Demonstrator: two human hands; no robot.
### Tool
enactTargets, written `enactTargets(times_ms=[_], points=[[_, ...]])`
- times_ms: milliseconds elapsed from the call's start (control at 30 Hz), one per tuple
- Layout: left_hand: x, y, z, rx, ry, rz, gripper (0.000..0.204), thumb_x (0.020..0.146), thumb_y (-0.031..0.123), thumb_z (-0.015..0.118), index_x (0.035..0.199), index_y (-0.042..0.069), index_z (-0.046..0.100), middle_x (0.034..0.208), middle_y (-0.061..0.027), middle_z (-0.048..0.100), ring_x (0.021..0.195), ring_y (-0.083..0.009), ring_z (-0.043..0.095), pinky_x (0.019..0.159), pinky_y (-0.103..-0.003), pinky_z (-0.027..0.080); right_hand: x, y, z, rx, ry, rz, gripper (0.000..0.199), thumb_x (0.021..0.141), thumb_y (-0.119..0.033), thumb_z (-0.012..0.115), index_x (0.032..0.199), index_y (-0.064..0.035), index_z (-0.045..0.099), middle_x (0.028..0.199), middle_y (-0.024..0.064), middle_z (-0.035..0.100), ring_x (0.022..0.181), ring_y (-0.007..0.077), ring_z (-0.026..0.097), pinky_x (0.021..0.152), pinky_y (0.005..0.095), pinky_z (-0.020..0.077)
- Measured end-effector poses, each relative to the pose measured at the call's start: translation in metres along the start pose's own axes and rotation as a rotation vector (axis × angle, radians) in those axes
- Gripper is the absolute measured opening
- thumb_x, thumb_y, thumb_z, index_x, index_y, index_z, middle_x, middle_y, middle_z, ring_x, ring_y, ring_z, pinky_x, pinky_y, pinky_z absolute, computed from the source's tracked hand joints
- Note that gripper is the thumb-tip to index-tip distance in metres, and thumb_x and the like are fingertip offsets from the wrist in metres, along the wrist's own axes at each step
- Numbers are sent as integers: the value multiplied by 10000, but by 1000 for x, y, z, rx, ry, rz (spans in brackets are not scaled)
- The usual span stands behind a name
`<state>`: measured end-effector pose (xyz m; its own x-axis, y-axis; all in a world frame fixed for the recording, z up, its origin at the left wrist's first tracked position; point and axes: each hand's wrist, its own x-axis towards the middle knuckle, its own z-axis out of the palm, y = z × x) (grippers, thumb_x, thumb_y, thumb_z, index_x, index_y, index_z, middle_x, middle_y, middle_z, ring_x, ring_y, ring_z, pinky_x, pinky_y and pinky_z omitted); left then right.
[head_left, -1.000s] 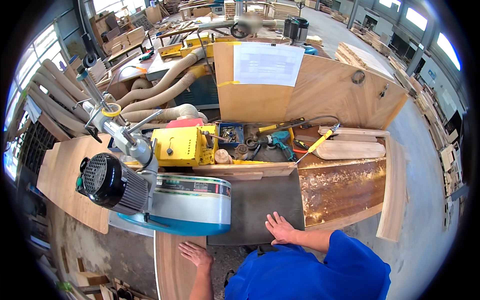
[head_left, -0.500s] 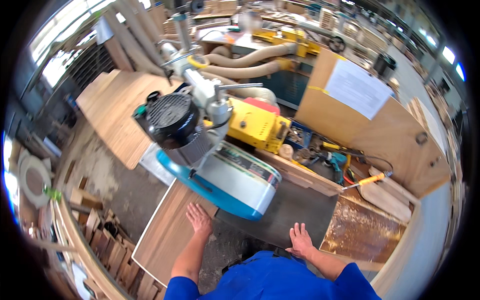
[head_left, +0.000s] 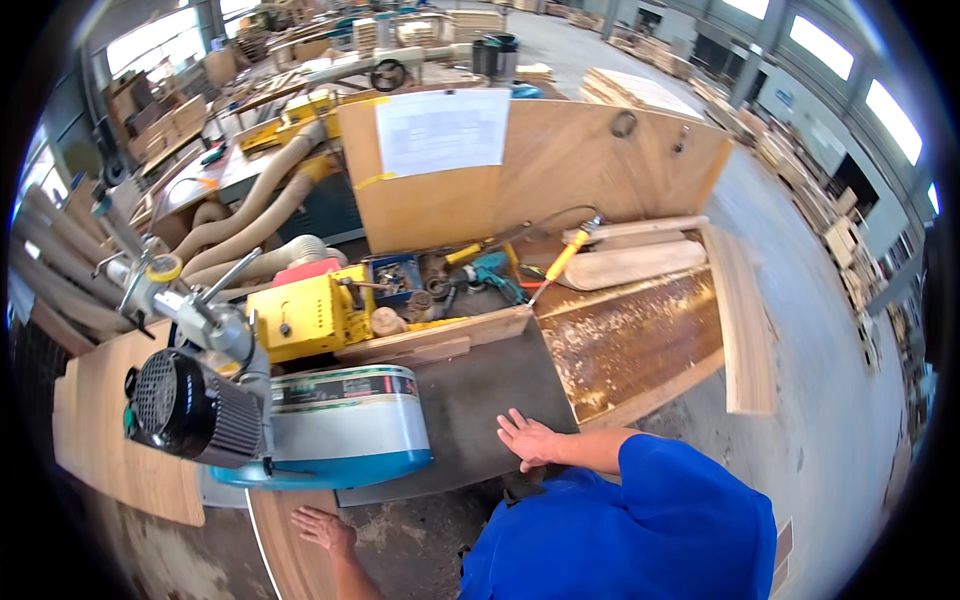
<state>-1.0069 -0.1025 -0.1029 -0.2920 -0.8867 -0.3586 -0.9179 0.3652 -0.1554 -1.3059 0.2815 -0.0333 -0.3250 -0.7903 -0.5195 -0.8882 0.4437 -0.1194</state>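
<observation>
Two hands flat, fingers spread, gripping nothing | left hand [head_left: 322, 527] on board [head_left: 290, 545], long axis running away from the person | right hand [head_left: 530, 440] on table [head_left: 470, 400], well apart.

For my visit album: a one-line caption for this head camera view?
Right hand flat on grey machine table, left hand on wooden board.

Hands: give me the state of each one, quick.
Left hand: open, flat on the wooden board, holding nothing.
Right hand: open, fingers spread on the grey machine table, holding nothing.
</observation>
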Motion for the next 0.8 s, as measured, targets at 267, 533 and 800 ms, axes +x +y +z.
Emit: enactTargets(times_ms=[267, 533, 800], points=[[59, -80, -6, -338, -97, 192, 1183, 674, 304, 808, 1532, 11, 49, 1604, -212, -33, 1486, -377, -33, 1166, -540, 122, -11, -16, -1, 79, -81, 144, 1004, 675, -319, 839, 1466, -3, 306, 1590, 207, 116, 1452, 428, 159, 1046, 477, 417], [86, -234, 14, -11, 573, -90, 742, 816, 472, 617, 1297, -61, 431, 1206, -207, 519, 1084, -355, 543, 904, -489, 466, 2, -17, 7, 39, -48, 137, 1022, 662, -302, 845, 1472, -4, 298, 1591, 201, 115, 1452, 420, 166, 1010, 462, 460], [119, -317, 37, 42, 534, -156, 878, 836, 759, 473, 1098, -69, 599, 888, -154, 695, 800, -361, 676, 742, -448, 561, 5, -21, 2, 14, -81, 145, 1020, 668, -307, 842, 1471, -1, 292, 1588, 205, 112, 1451, 427, 157, 1036, 454, 444]])
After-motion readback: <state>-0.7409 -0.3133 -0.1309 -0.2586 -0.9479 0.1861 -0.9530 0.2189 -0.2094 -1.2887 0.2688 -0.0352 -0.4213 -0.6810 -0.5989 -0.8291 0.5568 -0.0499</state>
